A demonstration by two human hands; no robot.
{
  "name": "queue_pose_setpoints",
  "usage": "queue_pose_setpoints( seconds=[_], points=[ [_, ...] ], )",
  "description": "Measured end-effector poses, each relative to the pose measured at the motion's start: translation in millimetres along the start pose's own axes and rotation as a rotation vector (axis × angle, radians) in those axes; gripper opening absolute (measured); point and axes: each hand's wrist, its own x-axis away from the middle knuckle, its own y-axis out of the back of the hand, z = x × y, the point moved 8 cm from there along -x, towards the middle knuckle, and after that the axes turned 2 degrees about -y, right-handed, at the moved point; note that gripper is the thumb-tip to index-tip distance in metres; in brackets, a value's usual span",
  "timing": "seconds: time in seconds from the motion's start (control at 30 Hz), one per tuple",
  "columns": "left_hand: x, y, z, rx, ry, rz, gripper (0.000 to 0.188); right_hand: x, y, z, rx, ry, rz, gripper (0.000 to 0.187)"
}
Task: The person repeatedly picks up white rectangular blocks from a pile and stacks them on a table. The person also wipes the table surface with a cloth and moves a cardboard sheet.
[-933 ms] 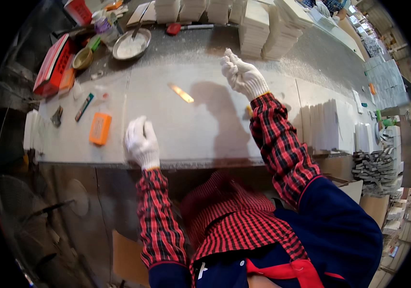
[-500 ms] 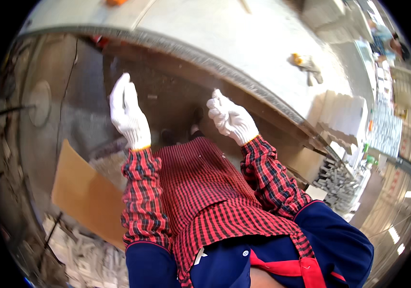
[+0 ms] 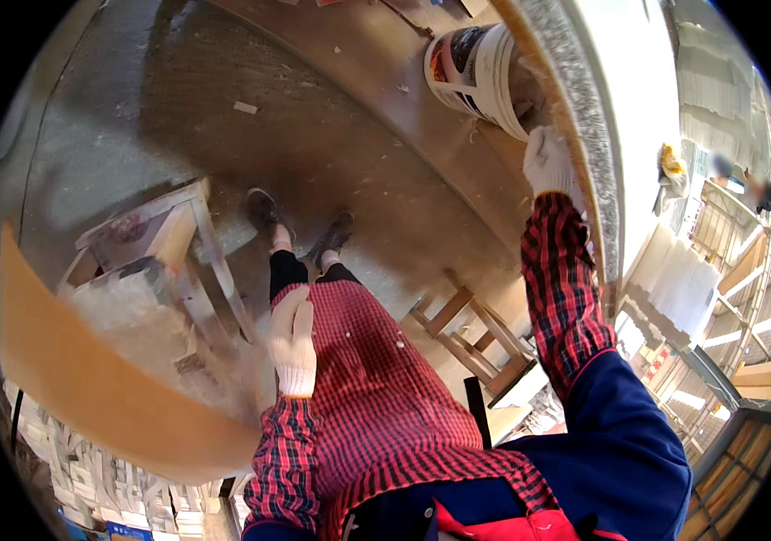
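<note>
Right grip (image 3: 549,162), gloved, sits at the mouth of the white bucket (image 3: 468,74), which is just up-left of it; can't make out whether it's clenched on anything or touching the rim. Tabletop (image 3: 635,108) edge runs close along its right: drifting that way could scrape the knuckles. Snagging the rim could tip the bucket. Left grip (image 3: 292,338) is released, fingers straight, by the apron (image 3: 372,361); swinging wide could knock the brown board (image 3: 74,379) to its lower left.
</note>
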Motion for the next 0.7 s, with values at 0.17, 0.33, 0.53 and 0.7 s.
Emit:
queue_pose_setpoints(
  seconds=[0.17, 0.33, 0.53, 0.7],
  points=[
    [4, -30, 24, 0.091, 0.079, 0.061, 0.031, -49, -7, 38, 1.415, 0.55, -0.307, 0.052],
    [15, -40, 31, 0.144, 0.081, 0.101, 0.029, -85, 2, 24, 1.81, 0.756, -0.205, 0.048],
    [27, -26, -9, -0.017, -0.024, 0.157, 0.03, -16, 11, -29, 1.881, 0.659, -0.25, 0.05],
    [22, -13, -112, 0.015, -0.196, 0.123, 0.028, 181, -146, -63, 1.776, 0.19, 0.273, 0.042]
  ],
)
